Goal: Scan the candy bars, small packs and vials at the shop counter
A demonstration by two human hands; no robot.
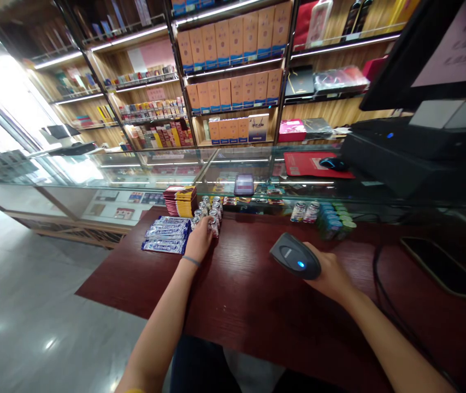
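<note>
My left hand (200, 236) reaches into a cluster of small silver-topped cans (205, 204) on the dark red counter, its fingers closed around one at the near side. The fingertips are partly hidden among the cans. In my right hand (331, 273) is a black barcode scanner (297, 255) with a blue light glowing on it, held above the counter. Left of the cans lie several blue-and-white packets (166, 234). Behind those packets stands a stack of red and yellow boxes (180, 201). Two more small cans (304, 212) stand farther right, beside green-and-blue cylindrical containers (335, 221).
A glass display counter (154, 166) runs along the back, with a small screen device (244, 184) on it. A phone (446, 267) and a black cable (380, 284) lie at the right. The monitor (433, 60) overhangs the upper right, near a mouse (333, 163) on a red mat (306, 165).
</note>
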